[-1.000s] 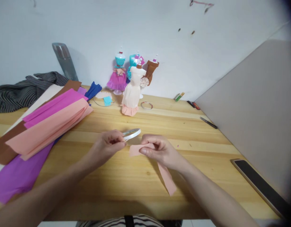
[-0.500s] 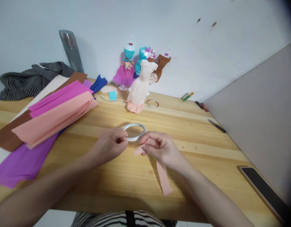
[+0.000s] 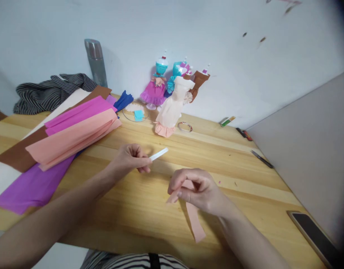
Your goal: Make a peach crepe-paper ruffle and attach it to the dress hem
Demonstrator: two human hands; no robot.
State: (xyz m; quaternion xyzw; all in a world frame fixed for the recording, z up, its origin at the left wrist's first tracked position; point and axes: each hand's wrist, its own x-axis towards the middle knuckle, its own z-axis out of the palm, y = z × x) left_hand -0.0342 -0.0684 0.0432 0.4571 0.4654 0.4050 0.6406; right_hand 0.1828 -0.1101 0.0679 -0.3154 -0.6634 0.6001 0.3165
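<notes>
My left hand point(image 3: 134, 158) is closed, pinching a narrow roll of white tape point(image 3: 159, 154) between thumb and fingers. The roll is seen edge-on, so it looks like a white bar pointing to the upper right. Lower and to the right, my right hand point(image 3: 196, 188) is closed on a strip of peach crepe paper point(image 3: 195, 223). One short end of the strip pokes out at the fingertips, while the longer part hangs below the palm toward the tabletop. Both hands are above the wooden table point(image 3: 127, 220), apart from each other.
Crepe paper sheets point(image 3: 74, 138) in several colours lie at left, beside striped cloth point(image 3: 46, 93) and a bottle point(image 3: 96, 61). Small dress forms in paper dresses point(image 3: 174, 101) stand at the back. A bracelet point(image 3: 185, 127), scissors point(image 3: 262, 159) and a phone point(image 3: 314, 237) are rightward.
The tape roll has turned from a visible ring to edge-on in my left hand. My right hand has moved away from it, lower, still with the peach strip. The view has shifted slightly.
</notes>
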